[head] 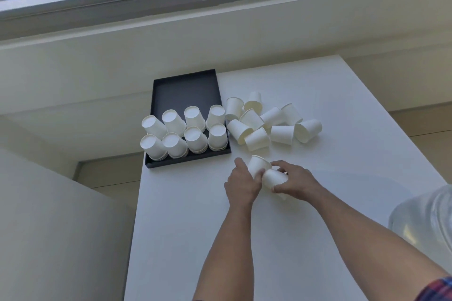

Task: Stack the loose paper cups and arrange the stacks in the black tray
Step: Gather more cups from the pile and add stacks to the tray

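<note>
White paper cups, eight stacks (186, 131) already upside down in the black tray (182, 91) mid-frame | loose pile (271, 121) just right of it, still lots left | left hand (241, 184) grips one cup (258, 165), right hand (297, 182) grips another (275, 178), nesting them, looks like

The far half of the black tray (186, 90) lies bare; eight upside-down cup stacks (186, 129) fill its near half. Loose paper cups (269, 122) crowd the white table (342, 154) just right of it.
</note>
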